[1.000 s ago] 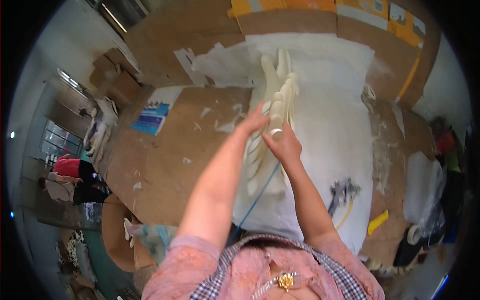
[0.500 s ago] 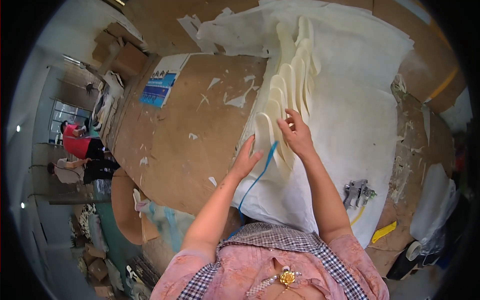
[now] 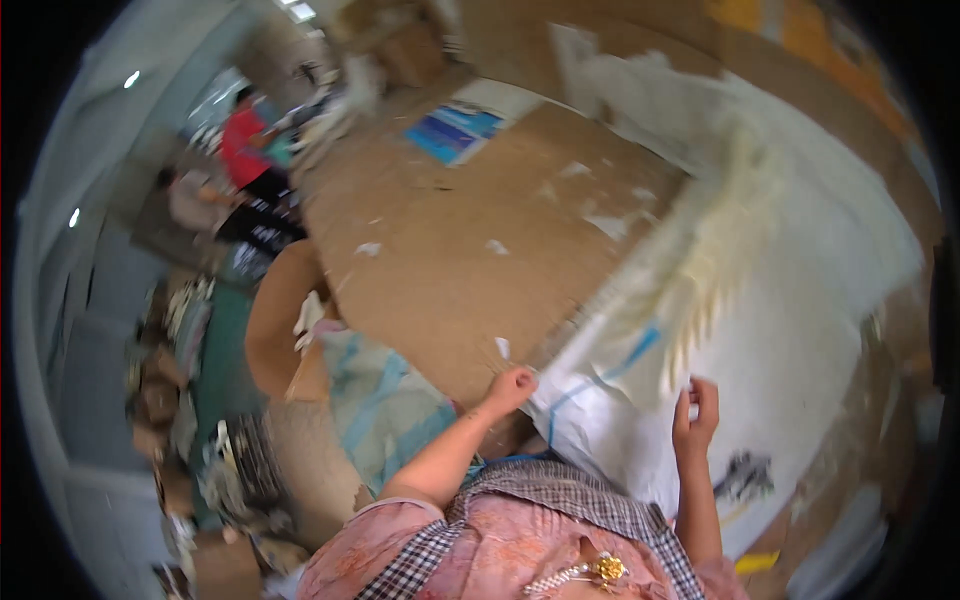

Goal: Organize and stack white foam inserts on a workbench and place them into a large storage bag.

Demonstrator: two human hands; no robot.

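Observation:
Cream shoe-insole shapes [image 3: 722,245] lie in an overlapping row on a white sheet [image 3: 800,370], smeared by motion. My left hand [image 3: 512,390] is closed at the sheet's left edge, near a small white scrap [image 3: 502,348]; what its fingers hold is hidden. My right hand [image 3: 695,418] is just short of the row's near end, thumb and bent fingers drawn together. Blur hides whatever it pinches. Between my hands a blue strip [image 3: 643,346] crosses the sheet.
Brown board [image 3: 450,270] with white scraps and a blue printed sheet [image 3: 455,132] spreads left of the row. A spray gun [image 3: 745,477] lies right of my right hand. A translucent bag [image 3: 385,390] is beside my left arm. Two people [image 3: 240,170] stand far left.
Both hands have left the near insoles and drawn back toward my body, the left also farther left. Their spread fingers have closed. My view has turned, so the row now slants right.

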